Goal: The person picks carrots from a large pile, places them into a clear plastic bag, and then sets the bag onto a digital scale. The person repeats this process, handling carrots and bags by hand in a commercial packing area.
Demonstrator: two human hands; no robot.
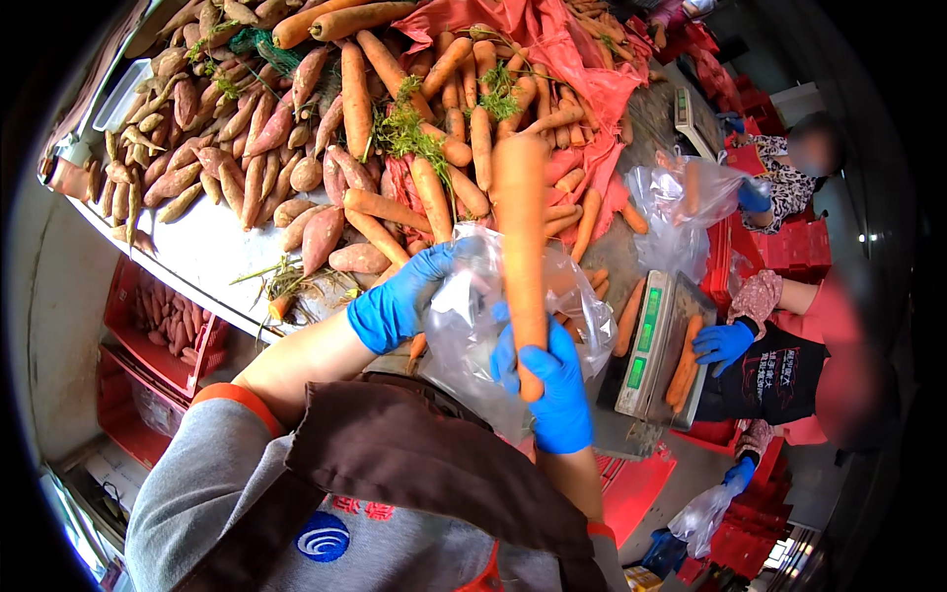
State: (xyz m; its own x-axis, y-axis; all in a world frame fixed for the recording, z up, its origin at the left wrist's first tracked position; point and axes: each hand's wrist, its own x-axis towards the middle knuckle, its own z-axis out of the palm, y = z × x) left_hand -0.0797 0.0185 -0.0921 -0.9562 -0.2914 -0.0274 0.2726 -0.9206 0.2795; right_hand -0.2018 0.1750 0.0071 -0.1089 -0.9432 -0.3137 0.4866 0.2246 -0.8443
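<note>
In my right hand [554, 380], gloved in blue, a long orange carrot [523, 237] stands nearly upright, gripped near its lower end. Its upper part is slightly blurred. My left hand [409, 296], also blue-gloved, has its fingers closed on the edge of a clear plastic bag [464, 321]. The bag hangs spread between my hands, partly behind the carrot. Just beyond them lies a heap of loose carrots [434, 197], some with green leaves.
Sweet potatoes [247, 168] cover the table's left side. Red plastic [533, 20] lies under the far carrots. At right, a scale [646, 340] bears carrots, and a co-worker's blue-gloved hand [723, 343] touches them. Another person holds a bag [681, 202] farther off. Red crates [163, 326] stand lower left.
</note>
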